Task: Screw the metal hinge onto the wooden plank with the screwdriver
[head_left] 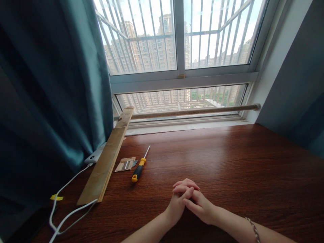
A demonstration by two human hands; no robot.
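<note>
My left hand and my right hand are clasped together above the front of the brown wood-grain table. Their fingers are interlaced and folded over each other, with no object visible between them. A screwdriver with a yellow and black handle lies to the left of the hands, its shaft pointing toward the window. Beside it is a small flat packet with what looks like metal hardware, and a few dark screws at its right edge.
A long wooden board, apparently stacked on another, lies at the left, its far end reaching the rail by the window. A white device, white cables, a yellow tag and a blue curtain are around it.
</note>
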